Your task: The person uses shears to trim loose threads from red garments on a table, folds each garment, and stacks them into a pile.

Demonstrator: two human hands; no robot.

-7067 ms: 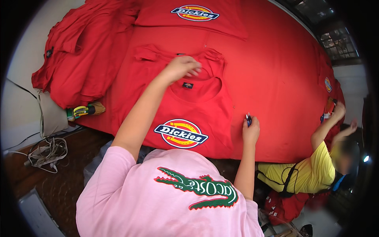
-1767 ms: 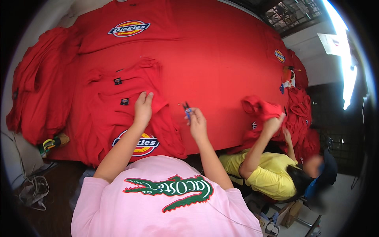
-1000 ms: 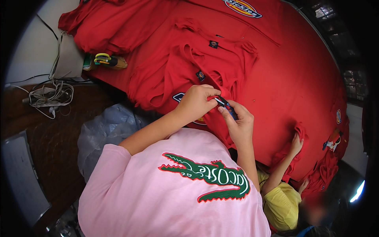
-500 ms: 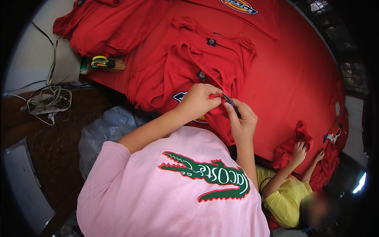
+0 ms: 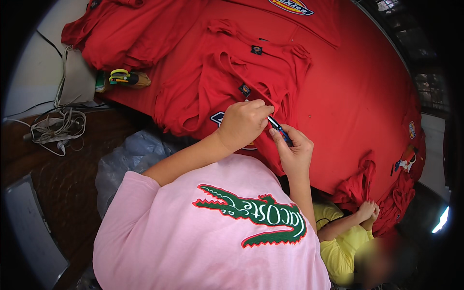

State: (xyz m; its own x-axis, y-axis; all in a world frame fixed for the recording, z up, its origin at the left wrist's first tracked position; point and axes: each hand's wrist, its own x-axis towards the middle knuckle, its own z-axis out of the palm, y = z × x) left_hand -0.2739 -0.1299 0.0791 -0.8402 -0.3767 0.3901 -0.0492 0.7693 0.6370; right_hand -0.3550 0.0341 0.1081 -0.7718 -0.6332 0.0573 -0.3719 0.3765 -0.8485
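The left hand's (image 5: 244,123) grip, pinching the red shirt (image 5: 208,94), now hides the edge visible earlier; the right hand (image 5: 297,149) grips blue snips (image 5: 275,124).

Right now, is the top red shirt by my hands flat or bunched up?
Bunched up: loose folds run across the top red shirt, and its front print, beside your left hand, shows only in part.

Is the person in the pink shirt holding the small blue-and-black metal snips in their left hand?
No, the right hand grips the snips, and their tip points toward the left hand.
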